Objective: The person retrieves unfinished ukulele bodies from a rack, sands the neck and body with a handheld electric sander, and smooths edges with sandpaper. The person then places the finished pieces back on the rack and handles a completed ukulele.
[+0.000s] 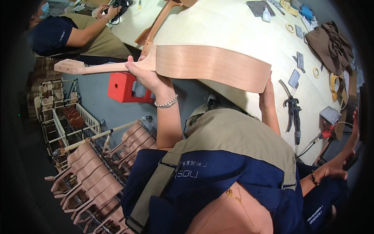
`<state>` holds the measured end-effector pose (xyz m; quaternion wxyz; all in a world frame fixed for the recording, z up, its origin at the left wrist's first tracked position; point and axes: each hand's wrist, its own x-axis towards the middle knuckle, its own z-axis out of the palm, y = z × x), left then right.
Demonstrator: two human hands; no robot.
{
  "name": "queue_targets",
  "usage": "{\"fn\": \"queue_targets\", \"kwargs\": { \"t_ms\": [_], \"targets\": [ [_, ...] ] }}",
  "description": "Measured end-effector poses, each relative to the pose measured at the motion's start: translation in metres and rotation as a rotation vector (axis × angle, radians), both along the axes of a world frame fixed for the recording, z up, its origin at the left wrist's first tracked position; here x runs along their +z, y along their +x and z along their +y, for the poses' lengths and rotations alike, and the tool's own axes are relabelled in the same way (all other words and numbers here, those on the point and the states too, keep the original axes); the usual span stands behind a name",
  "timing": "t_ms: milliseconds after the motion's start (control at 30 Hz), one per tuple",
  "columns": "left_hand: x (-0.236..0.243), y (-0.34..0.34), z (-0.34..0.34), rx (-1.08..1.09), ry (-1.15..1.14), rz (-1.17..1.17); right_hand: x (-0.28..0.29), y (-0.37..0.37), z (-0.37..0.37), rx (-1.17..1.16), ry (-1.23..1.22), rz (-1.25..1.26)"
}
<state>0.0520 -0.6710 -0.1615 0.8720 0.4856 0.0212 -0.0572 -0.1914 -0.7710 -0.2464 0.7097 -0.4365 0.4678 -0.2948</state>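
A bare, unfinished wooden guitar (210, 66) lies across in front of me on its edge, its smooth side turned up. Its headstock points left and its rounded body reaches over the table edge. My left hand (147, 78) is closed around the neck by the heel, thumb on the near side; a beaded bracelet sits on that wrist. At the body's right end my right hand (267, 95) grips the tail, most of its fingers hidden behind the wood. Beyond the heel, a second wooden guitar neck (157, 23) rests on the table.
The pale table (241, 31) carries a white bottle (266, 15), tape rolls, sanding blocks, a brown cloth (331, 46) and a black air gun (293, 113). A red stool (120, 87) stands left. Racks of guitar bodies (91, 167) fill the lower left. Co-workers sit at far left and right.
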Motion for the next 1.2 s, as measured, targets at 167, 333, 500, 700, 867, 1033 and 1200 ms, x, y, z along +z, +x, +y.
{"fn": "queue_targets", "kwargs": {
  "t_ms": [167,333,500,700,867,1033,1200],
  "targets": [
    [-0.03,0.026,0.017,-0.156,0.002,0.065,0.008,0.004,-0.01,0.049,0.037,0.07],
    [-0.035,0.013,0.014,-0.06,0.104,0.174,0.01,0.001,-0.012,0.061,-0.14,0.166],
    [-0.076,0.035,0.037,-0.104,0.028,0.325,0.026,0.0,-0.009,0.161,-0.395,0.34],
    [-0.125,0.024,0.068,-0.484,-0.153,0.511,0.059,0.01,0.004,0.257,-1.032,0.1],
    [-0.191,0.02,0.083,-0.403,-0.376,1.08,0.065,0.029,0.011,0.364,-0.992,-0.176],
    [-0.203,0.01,0.079,-0.363,-0.422,1.193,0.07,0.031,0.017,0.327,-0.997,-0.242],
    [-0.195,0.021,0.099,-0.945,-0.574,0.61,0.057,0.021,-0.004,0.374,-1.075,-0.031]
  ]
}}
